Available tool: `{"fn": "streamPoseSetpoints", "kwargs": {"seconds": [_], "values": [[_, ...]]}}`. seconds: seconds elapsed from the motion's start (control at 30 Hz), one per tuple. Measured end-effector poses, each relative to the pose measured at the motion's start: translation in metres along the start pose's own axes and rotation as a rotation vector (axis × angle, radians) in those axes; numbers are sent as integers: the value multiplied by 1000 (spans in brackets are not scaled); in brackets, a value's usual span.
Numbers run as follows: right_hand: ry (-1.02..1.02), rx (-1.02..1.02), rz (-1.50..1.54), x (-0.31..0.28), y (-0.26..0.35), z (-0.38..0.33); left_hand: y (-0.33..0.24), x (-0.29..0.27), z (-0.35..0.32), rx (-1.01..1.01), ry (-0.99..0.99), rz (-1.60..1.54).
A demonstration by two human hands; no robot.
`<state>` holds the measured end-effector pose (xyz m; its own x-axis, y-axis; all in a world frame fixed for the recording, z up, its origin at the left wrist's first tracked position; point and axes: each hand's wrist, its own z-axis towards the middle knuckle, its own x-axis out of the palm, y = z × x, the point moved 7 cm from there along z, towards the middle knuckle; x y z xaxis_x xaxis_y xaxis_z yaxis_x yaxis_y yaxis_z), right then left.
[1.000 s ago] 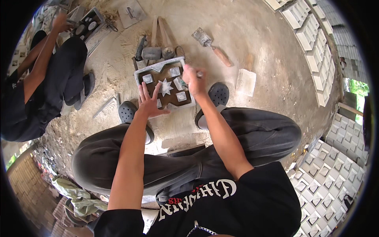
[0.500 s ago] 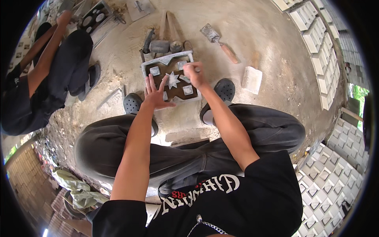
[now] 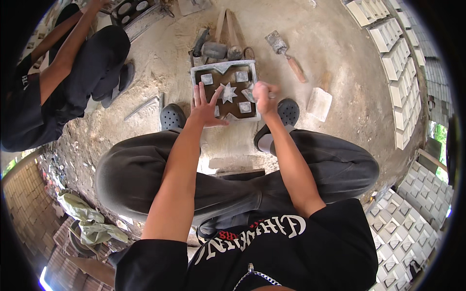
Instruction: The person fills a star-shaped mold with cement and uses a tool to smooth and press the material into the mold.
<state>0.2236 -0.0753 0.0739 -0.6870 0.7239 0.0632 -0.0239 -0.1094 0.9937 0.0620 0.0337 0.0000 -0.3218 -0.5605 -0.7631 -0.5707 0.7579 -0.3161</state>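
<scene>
Left hand (image 3: 206, 107) lies flat, fingers spread, on the mould (image 3: 226, 90)'s near-left edge; right hand (image 3: 263, 97) is clenched at its right side, star (image 3: 227, 91) between them.

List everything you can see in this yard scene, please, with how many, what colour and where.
Square mould: one, grey frame with a star centre piece, on the ground between the feet.
Trowel: one, grey blade and reddish handle, beyond the mould to the right.
Pale block: one, whitish, right of the right shoe.
Patterned blocks: many, whitish, stacked along the right side.
Clog shoes: two, dark, either side of the mould.
Co-worker: one, dark clothes, crouched at upper left.
Left hand: flat on the mould's near left part.
Right hand: closed at the mould's right edge; what its fingers hold is unclear.
</scene>
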Motion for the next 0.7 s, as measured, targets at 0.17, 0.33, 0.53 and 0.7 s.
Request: {"fn": "streamPoseSetpoints", "kwargs": {"seconds": [0.17, 0.33, 0.53, 0.7], "values": [[-78, 160, -123, 7, 12, 1, 3, 1, 1, 13, -45, -28], [-181, 106, -202, -3, 12, -15, 0, 0, 3, 7, -14, -17], [-289, 142, -252, -5, 13, -29, 8, 3, -1, -7, -10, -15], [-322, 187, -323, -16, 3, -36, 6, 5, 0, 16, -39, -50]]}}
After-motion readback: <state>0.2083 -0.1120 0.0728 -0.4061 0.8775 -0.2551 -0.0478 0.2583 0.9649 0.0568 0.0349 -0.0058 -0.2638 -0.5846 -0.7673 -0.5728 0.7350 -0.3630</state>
